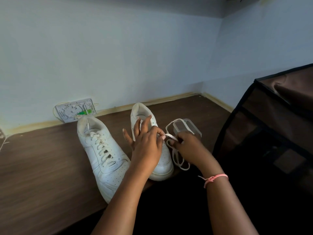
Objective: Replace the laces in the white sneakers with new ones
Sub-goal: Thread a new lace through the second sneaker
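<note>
Both forearms come in from the bottom edge, cut off by the frame; the right wrist wears a pink thread band point(213, 179). Left hand point(147, 145) sits over the unlaced sneaker point(162, 164), thumb and forefinger pinching a flat white lace point(169, 135), other fingers fanned out toward the shoe's collar. Right hand point(189, 146) grips the same lace just beside it, fingers curled (exact finger placement hard to read from behind). Rest of the lace loops on the brown surface right of the shoe, w/ one loop running up to a clear plastic container point(188, 127) that the right hand partly hides. Most of this sneaker's tongue & eyelets are covered by the left hand, so can't tell whether any lace is threaded. Laced sneaker point(101, 150) lies just left, toe toward the camera, its toe partly behind the left forearm. Further back, a small white panel w/ green bits point(76, 110) leans at the wall (details too blurry). Dark fabric-covered rack point(274, 126) stands at right, cut off.
</note>
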Motion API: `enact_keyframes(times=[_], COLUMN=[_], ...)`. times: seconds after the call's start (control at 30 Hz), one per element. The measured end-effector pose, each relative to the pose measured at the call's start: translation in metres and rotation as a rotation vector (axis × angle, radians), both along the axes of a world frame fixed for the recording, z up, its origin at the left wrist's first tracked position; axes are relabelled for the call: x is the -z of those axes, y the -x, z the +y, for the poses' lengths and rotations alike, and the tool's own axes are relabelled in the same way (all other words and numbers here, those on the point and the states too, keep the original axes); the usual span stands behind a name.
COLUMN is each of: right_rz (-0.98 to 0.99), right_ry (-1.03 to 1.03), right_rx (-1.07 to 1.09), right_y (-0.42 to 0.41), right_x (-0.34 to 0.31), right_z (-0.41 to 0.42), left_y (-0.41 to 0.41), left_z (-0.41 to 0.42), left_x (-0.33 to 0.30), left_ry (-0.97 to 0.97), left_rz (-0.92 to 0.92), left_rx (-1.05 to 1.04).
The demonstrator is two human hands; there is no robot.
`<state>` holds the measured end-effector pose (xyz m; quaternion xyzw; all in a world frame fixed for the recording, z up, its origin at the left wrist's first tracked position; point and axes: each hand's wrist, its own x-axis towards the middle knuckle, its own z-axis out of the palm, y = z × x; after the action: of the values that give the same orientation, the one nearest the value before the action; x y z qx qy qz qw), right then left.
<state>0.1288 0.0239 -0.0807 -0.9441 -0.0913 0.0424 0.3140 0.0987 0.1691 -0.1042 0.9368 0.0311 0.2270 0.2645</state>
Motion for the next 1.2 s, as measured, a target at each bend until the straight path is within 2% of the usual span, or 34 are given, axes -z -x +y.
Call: enact_keyframes(times=[0.13,0.27,0.37,0.43,0.5,0.57,0.63,0.77,0.83,0.93,1.0,1.07,1.13,1.2], right_rz=[0.211,0.171,0.1,0.054,-0.013,-0.05,-0.08,-0.285,-0.374,-0.4,-0.418,-0.378,-0.314,-0.219], right_ry=[-0.339,-0.467,-0.54,-0.495,-0.339,-0.246,-0.266,-0.275,-0.31,-0.378,-0.381,-0.502,-0.624,-0.862], right_rx=[0.042,-0.03,-0.12,-0.11,-0.041,0.028,0.064,0.14,0.061,-0.099,-0.112,-0.103,-0.087,-0.066], right_y=[0.015,0.022,0.022,0.022,0.021,0.019,0.018,0.018,0.02,0.024,0.026,0.025,0.023,0.024], right_x=[-0.032,-0.045,-0.048,-0.05,-0.05,-0.049,-0.05,-0.055,-0.06,-0.062,-0.064,-0.065,-0.064,-0.064], right_z=[-0.025,-0.027,-0.021,-0.022,-0.027,-0.037,-0.045,-0.046,-0.032,-0.013,-0.01,-0.014,-0.018,-0.018], left_y=[0.002,0.004,0.004,0.003,0.004,0.003,0.002,0.002,0.005,0.007,0.005,0.003,0.004,0.007], left_z=[0.0,-0.001,-0.003,0.001,0.012,0.027,0.04,0.039,0.025,0.006,0.003,0.007,0.011,0.014], left_x=[-0.003,-0.014,-0.02,-0.024,-0.028,-0.027,-0.021,-0.023,-0.032,-0.041,-0.04,-0.039,-0.039,-0.042], left_ry=[0.068,0.062,0.031,0.059,0.102,0.178,0.272,0.239,0.191,0.227,0.215,0.174,0.186,0.185], left_rz=[-0.11,-0.183,-0.217,-0.267,-0.282,-0.24,-0.173,-0.103,-0.104,-0.18,-0.269,-0.299,-0.275,-0.217], left_rx=[0.017,0.223,0.225,0.133,-0.006,-0.136,-0.167,-0.001,0.145,0.293,0.266,0.183,0.201,0.222])
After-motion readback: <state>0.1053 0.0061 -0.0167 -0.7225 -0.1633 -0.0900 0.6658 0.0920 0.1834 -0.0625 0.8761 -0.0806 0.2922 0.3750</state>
